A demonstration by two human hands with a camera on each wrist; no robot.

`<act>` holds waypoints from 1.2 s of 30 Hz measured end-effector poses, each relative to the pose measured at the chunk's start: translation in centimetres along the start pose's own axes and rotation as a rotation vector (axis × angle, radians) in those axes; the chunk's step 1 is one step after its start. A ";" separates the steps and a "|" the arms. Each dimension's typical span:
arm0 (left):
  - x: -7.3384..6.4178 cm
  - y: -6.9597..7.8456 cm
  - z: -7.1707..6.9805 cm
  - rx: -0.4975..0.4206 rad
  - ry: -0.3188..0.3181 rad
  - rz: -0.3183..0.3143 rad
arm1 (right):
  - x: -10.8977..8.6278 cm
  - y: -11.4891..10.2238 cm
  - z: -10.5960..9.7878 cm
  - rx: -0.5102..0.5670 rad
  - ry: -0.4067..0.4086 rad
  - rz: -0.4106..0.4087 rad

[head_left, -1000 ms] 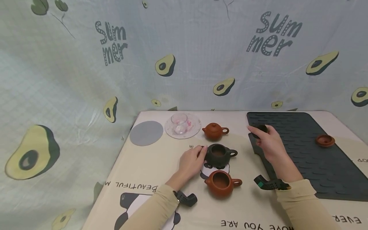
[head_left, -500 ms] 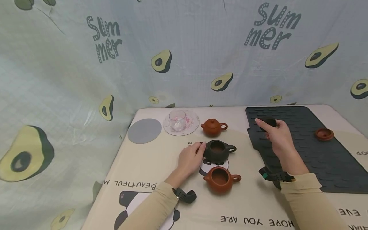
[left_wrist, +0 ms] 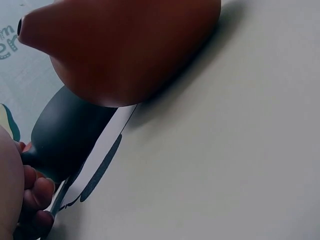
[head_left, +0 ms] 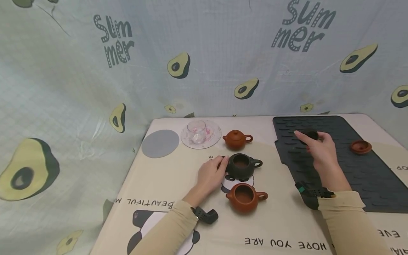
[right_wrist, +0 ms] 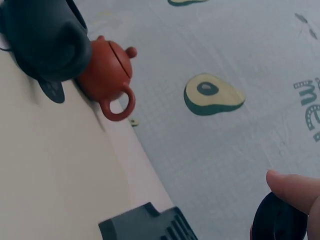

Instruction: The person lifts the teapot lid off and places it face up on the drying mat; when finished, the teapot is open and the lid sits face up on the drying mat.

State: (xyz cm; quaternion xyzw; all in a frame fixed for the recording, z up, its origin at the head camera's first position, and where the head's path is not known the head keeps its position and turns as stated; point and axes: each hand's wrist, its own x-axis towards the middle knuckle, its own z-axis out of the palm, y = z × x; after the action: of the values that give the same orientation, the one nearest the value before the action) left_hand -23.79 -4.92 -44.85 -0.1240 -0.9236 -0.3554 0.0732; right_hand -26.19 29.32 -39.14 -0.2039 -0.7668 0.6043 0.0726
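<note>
My left hand [head_left: 210, 175] holds the spout of a black teapot [head_left: 240, 173], which has no lid on and stands on the table. Its fingers curl at the spout in the left wrist view, beside the teapot's dark body [left_wrist: 70, 135]. Over the dark mat, my right hand [head_left: 326, 154] pinches a round black teapot lid [head_left: 310, 135] between thumb and fingers. The lid [right_wrist: 277, 220] appears tipped on edge in the right wrist view. Nearer to me is a lidless reddish-brown teapot [head_left: 243, 205]. A reddish-brown lid [head_left: 361, 147] lies upturned on the mat.
Behind the black teapot stands a lidded reddish-brown teapot [head_left: 235, 142]. A clear glass cup [head_left: 197, 132] sits on a patterned round coaster [head_left: 201, 145], with a grey disc [head_left: 160, 143] to its left. The ribbed dark mat [head_left: 366, 180] covers the table's right side. A printed curtain [head_left: 204, 92] hangs behind.
My right hand has carried the black lid to the right, farther over the mat. My left hand keeps its hold on the black teapot's spout. The head view has tipped slightly downward.
</note>
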 end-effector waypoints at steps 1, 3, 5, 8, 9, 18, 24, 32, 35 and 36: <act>0.0 0.0 0.0 -0.002 0.001 -0.001 | 0.1 0.1 -0.3 -0.006 0.000 0.001; 0.0 0.1 0.0 -0.004 0.003 -0.004 | 0.4 0.4 -0.7 0.007 -0.002 0.006; 0.0 0.1 0.1 -0.005 0.004 -0.004 | 0.6 0.6 -1.2 0.060 0.002 0.019; 0.0 0.1 0.1 -0.004 0.005 -0.001 | 1.1 0.8 -1.9 0.140 0.019 0.042; 0.1 0.0 0.0 -0.004 0.005 0.001 | 1.2 0.9 -2.1 0.163 0.030 0.051; 0.3 0.0 -0.1 0.000 -0.003 0.004 | 1.9 1.4 -3.4 0.232 0.066 0.082; 0.4 0.1 -0.2 0.007 -0.001 0.003 | 2.3 2.0 -4.0 0.118 0.102 0.107; 0.3 0.0 -0.1 0.008 -0.004 0.008 | 2.5 3.5 -5.4 -0.017 0.204 0.166; 0.2 0.0 0.0 0.005 -0.006 0.005 | 2.6 3.8 -5.9 -0.037 0.225 0.182; 0.1 0.0 0.0 0.005 -0.007 0.002 | 2.6 3.9 -5.9 -0.058 0.226 0.176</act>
State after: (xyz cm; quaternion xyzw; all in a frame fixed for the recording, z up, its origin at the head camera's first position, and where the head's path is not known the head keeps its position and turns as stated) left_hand -23.92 -4.90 -44.86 -0.1260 -0.9246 -0.3525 0.0704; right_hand -25.57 36.44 -41.74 -0.3392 -0.7500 0.5592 0.0991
